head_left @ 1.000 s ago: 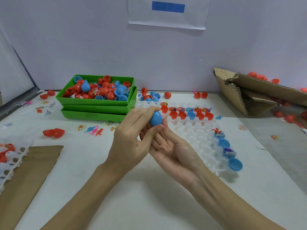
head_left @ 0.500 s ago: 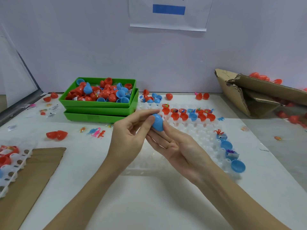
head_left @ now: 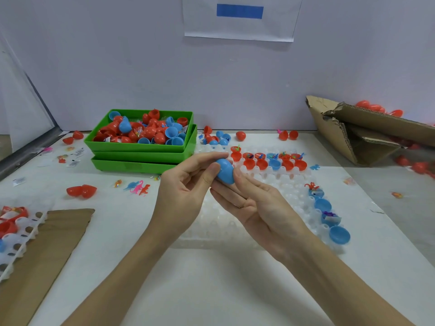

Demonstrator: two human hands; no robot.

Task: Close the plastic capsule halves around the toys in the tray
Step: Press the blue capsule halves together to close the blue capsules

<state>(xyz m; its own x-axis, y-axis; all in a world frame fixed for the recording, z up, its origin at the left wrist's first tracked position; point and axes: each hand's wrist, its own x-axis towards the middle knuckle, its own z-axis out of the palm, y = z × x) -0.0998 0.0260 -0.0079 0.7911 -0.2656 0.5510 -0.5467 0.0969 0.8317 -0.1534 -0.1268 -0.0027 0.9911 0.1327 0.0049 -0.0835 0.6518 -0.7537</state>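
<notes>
- White bench under a pale wall; the sheet at 12 o'clock bears a blue bar, no legible writing.
- Left hand pinches the blue capsule between thumb and forefinger.
- Right hand cradles it on straightened fingers above the white tray.

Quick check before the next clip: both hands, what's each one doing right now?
Left hand: pinches the blue capsule between thumb and fingers.
Right hand: palm up, fingers straight, supporting the same capsule from below.
</notes>
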